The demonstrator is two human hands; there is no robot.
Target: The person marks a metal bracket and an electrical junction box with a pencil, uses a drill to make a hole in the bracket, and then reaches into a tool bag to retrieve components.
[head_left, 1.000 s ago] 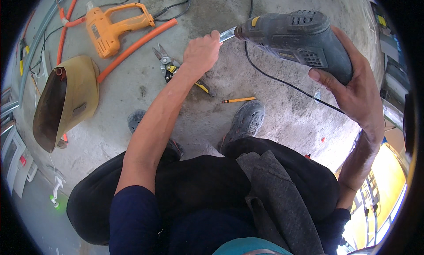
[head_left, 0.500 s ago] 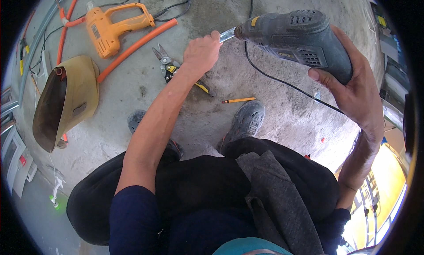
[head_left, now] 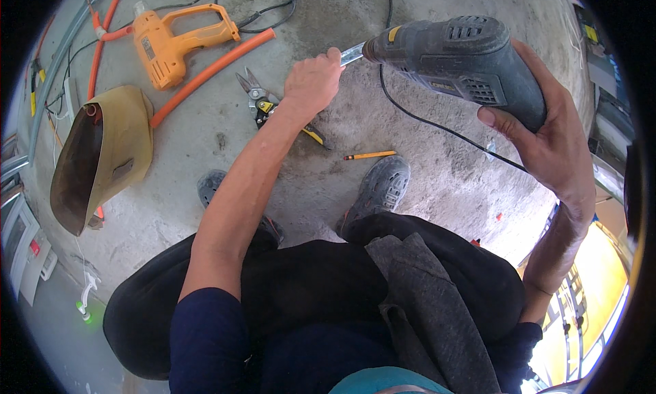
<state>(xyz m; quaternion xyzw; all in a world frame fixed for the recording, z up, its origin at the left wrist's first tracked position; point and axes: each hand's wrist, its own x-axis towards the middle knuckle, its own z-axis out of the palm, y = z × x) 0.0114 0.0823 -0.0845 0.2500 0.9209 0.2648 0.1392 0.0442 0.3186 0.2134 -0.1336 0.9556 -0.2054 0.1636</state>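
Observation:
A dark power drill (head_left: pixel 444 56) lies level above the concrete floor, its chuck pointing left. My right hand (head_left: pixel 557 141) is wrapped round its rear end, thumb underneath and most fingers hidden behind the body. At the chuck end is a narrow shiny metal piece (head_left: pixel 352 53). My left hand (head_left: pixel 313 81) closes round the other end of that piece, so its full shape is hidden. Below my left wrist, tin snips (head_left: pixel 258 102) with yellow-and-black handles rest on the floor, blades apart. An orange pencil (head_left: pixel 370 155) lies near my right shoe.
An orange heat gun (head_left: pixel 164 59) and an orange pipe (head_left: pixel 222 66) lie at the upper left. A tan open pouch (head_left: pixel 126 138) stands below them. The black cord (head_left: pixel 437 121) crosses the floor under the drill. Grey pipes (head_left: pixel 51 73) line the left edge.

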